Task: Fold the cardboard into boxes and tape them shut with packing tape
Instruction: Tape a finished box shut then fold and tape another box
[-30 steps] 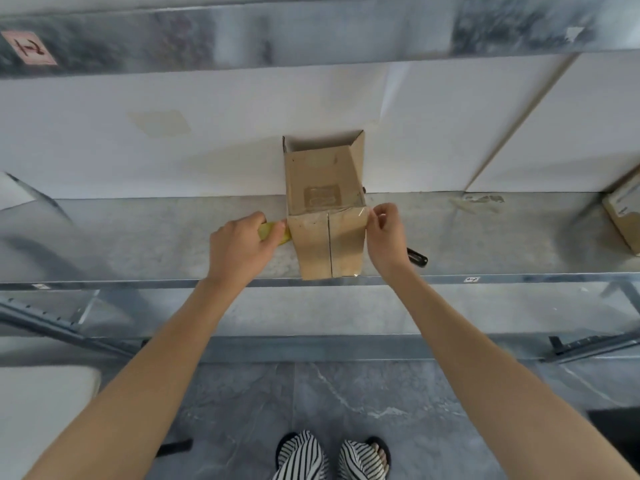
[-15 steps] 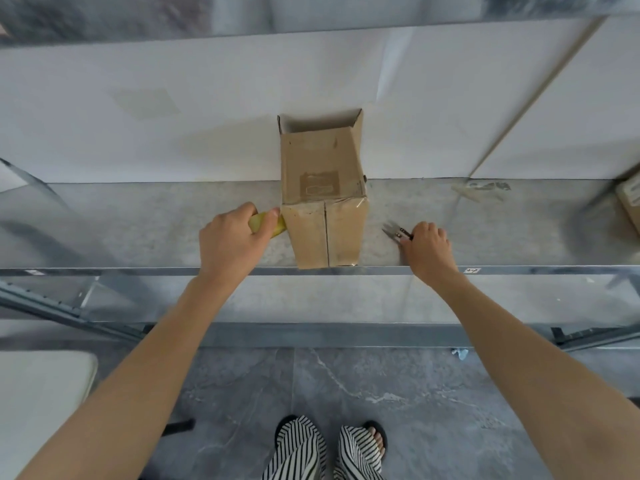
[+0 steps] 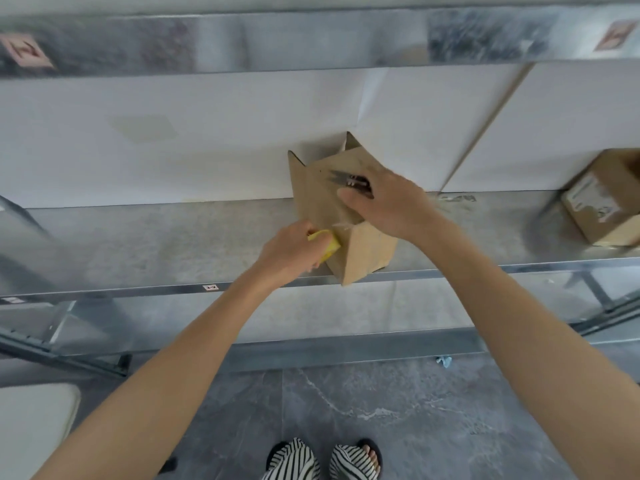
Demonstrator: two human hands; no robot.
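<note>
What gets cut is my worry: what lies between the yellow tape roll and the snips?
In the head view, a strand of clear tape runs from the yellow tape roll to the cardboard box, below the snips.

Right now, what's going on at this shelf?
A person is taping a cardboard box on a metal shelf. The left hand grips a yellow tape roll against the box's left side, with a clear tape strip stretched onto the box. The right hand holds small snips over the box, blades pointing left, apparently ready to cut the tape. A second box sits further right.
</note>
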